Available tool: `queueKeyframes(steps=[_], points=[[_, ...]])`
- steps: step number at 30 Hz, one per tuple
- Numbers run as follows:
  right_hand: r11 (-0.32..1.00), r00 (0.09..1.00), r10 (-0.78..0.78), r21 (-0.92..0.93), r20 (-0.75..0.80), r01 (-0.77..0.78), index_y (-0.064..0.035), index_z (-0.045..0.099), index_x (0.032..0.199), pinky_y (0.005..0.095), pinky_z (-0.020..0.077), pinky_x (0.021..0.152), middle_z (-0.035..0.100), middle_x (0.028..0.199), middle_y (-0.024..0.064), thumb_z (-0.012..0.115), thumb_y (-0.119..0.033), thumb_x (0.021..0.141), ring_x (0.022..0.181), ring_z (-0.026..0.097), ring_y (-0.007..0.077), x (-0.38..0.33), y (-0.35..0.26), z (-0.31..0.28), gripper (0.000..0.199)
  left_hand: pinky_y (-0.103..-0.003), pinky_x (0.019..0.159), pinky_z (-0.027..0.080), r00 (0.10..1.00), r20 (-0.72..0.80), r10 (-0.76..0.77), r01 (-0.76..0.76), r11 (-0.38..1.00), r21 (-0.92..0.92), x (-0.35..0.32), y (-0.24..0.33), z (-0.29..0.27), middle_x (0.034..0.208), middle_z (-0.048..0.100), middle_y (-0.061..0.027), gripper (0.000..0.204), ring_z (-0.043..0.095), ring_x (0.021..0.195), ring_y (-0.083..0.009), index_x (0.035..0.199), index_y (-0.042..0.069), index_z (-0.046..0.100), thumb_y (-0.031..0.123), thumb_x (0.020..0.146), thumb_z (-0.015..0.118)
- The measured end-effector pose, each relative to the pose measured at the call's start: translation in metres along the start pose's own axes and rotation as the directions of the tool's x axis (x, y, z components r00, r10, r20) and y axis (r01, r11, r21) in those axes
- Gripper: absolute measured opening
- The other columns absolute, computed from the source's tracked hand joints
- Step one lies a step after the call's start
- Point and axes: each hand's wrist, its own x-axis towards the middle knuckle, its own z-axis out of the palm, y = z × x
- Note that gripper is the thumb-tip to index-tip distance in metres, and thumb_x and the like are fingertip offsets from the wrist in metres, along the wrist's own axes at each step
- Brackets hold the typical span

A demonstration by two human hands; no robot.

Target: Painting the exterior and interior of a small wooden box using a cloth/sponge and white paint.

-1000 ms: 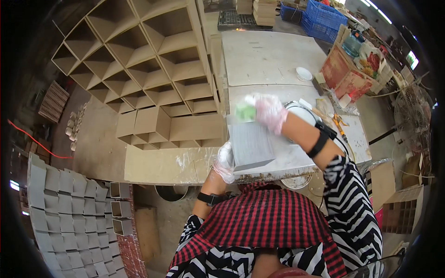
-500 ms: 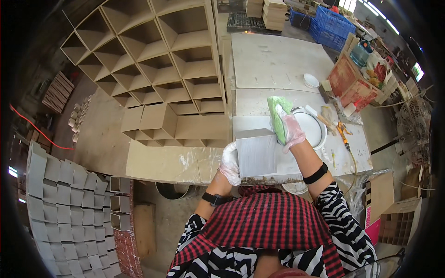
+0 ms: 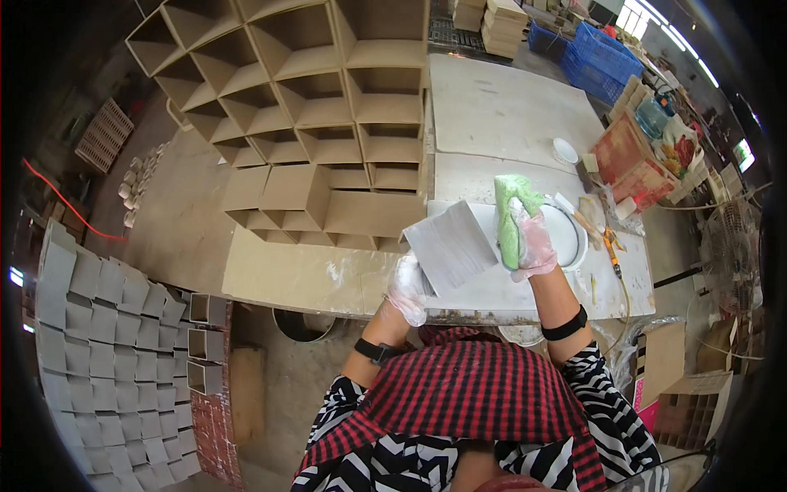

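Note:
A grey-coated open box [image 3: 452, 248] is tilted over the table's near edge, with my left hand [image 3: 407, 289] closed on its left side; that hand wears a thin, white-smeared glove. My right hand [image 3: 534, 239], in a pinkish thin glove, grips a folded green cloth [image 3: 510, 215] just right of the box, apart from it. Part of the cloth is whitened. Behind the right hand stands a round tub of white paint [image 3: 562, 234], partly hidden by the cloth and hand. The fingers of the left hand are partly hidden by the box.
Unpainted brown boxes [image 3: 305, 97] are stacked at the table's left rear. Right of the tub lie a brush [image 3: 574, 211] and an orange-handled spray gun [image 3: 611, 244] with a hose. A small white bowl [image 3: 565, 151] stands behind. Rows of grey boxes [image 3: 115, 328] fill the lower left.
The box has turned from nearly square-on to a slant in my left hand. My right hand with the cloth has shifted slightly right in the view, which has also moved a little.

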Motion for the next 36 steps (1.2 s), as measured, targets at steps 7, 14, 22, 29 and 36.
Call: queueKeyframes(steps=[7,14,22,29,36], points=[[0.755,0.959,-0.245,-0.593,0.142,0.28,-0.0085,0.054,0.111,0.0266,0.0471,0.075,0.06,0.1,0.004,0.059,-0.009,0.081,0.088,0.058,0.0141,-0.007,0.001,0.066,0.031,-0.04,0.091,0.043,0.999,-0.029,0.029,-0.027,0.998,0.06,-0.018,0.018,-0.012,0.121,0.05,-0.0115,0.047,0.053,0.105,-0.0259,0.124,0.005,0.043,0.038,0.091,0.037],[-0.021,0.66,0.208,-0.671,0.722,0.741,-0.0183,0.054,0.104,0.0343,0.0478,0.07,0.054,0.082,0.0066,0.069,-0.02,0.059,0.079,0.057,0.0264,-0.03,0.017,0.112,0.047,-0.037,0.091,0.044,0.981,0.182,-0.069,0.088,0.991,-0.098,-0.043,0.04,-0.021,0.12,0.051,-0.0138,0.045,0.053,0.106,-0.0247,0.123,0.002,0.042,0.034,0.093,0.032],[-0.021,0.594,0.142,-0.598,0.792,0.802,-0.0171,0.056,0.104,0.0293,0.046,0.08,0.058,0.099,0.0057,0.057,-0.018,0.073,0.092,0.055,0.022,0.027,0.048,0.128,0.031,-0.037,0.088,0.045,0.989,0.073,0.13,-0.146,0.942,0.303,-0.064,0.041,-0.04,0.117,0.052,-0.0123,0.046,0.055,0.102,-0.0232,0.122,0.002,0.044,0.037,0.092,0.038],[0.165,0.716,0.092,-0.72,0.692,0.674,-0.0144,0.058,0.097,0.032,0.046,0.075,0.059,0.092,0.0074,0.055,-0.021,0.078,0.085,0.057,0.0237,0.022,0.018,0.156,0.021,-0.035,0.085,0.047,0.996,-0.019,0.091,-0.09,0.994,0.058,-0.08,0.035,-0.034,0.115,0.054,-0.0122,0.038,0.056,0.101,-0.0218,0.12,0.001,0.046,0.025,0.091,0.041],[0.029,0.571,0.142,-0.579,0.809,0.814,-0.0174,0.059,0.096,0.031,0.0466,0.072,0.06,0.091,0.0068,0.056,-0.019,0.075,0.085,0.058,0.0225,-0.008,0.046,0.164,0.021,-0.034,0.083,0.048,0.988,-0.099,0.12,-0.112,0.99,0.085,-0.106,0.022,-0.035,0.113,0.055,-0.012,0.036,0.057,0.098,-0.0211,0.119,0.001,0.047,0.022,0.09,0.041]])
